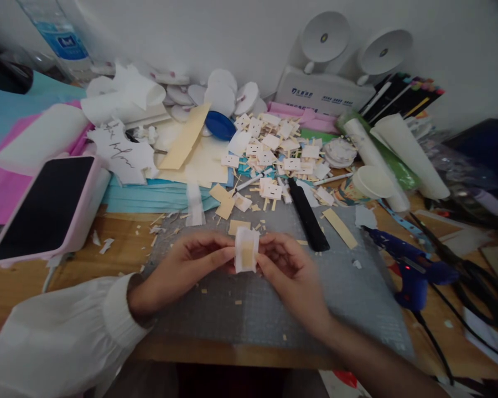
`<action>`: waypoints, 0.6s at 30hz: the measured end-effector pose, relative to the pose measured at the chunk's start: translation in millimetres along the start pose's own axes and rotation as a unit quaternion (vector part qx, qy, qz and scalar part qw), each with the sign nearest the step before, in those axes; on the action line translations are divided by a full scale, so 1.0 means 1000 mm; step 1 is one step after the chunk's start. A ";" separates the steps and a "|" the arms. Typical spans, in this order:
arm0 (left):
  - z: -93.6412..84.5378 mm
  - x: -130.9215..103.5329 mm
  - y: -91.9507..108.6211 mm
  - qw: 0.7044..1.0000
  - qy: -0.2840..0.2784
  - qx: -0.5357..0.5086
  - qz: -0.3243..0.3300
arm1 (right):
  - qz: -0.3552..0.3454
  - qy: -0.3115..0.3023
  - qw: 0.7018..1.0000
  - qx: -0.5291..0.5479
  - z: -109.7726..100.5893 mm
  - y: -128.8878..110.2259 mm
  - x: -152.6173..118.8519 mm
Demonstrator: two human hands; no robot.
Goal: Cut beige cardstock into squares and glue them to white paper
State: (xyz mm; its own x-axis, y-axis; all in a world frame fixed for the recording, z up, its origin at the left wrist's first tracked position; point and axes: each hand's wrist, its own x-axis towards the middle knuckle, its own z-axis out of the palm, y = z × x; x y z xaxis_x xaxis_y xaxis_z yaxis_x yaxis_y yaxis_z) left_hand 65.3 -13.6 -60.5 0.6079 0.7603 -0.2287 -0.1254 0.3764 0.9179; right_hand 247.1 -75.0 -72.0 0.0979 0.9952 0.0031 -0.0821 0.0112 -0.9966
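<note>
Between my two hands is a small white paper piece (240,250) with a pale yellow rectangle on its face, held upright above the grey cutting mat (216,315). My left hand (191,262) pinches its left edge with thumb and fingers. On the other side, my right hand (292,271) pinches the right edge. Yellow card pieces (225,207) lie just beyond the hands. Farther back is a pile of small white paper figures (291,163) with drawn faces and yellow strips attached.
A phone (50,204) in a pink case stands at the left. A black tube-like object (307,215) lies on the mat. At the right are a blue glue gun (413,265), black scissors (477,276) and a paper cup (367,183). Paper scraps are scattered around.
</note>
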 end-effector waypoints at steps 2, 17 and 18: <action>0.000 0.001 0.002 0.999 0.011 0.047 0.019 | -0.001 -0.027 1.000 0.001 0.001 0.001 -0.001; 0.001 -0.009 -0.002 0.928 0.018 0.335 0.159 | 0.013 -0.055 0.998 -0.036 -0.001 0.002 0.004; 0.000 -0.010 -0.002 0.917 0.010 0.355 0.180 | 0.016 -0.051 0.998 -0.035 -0.001 0.002 0.005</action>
State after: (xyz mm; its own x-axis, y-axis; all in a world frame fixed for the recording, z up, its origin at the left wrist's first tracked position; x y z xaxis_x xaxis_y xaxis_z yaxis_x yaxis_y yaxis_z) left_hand 59.7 -21.8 -60.1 0.6121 0.7798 0.1310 0.2321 -0.3356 0.9130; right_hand 248.2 -70.5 -74.0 -0.0048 0.9997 -0.0241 -0.0131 -0.0242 -0.9996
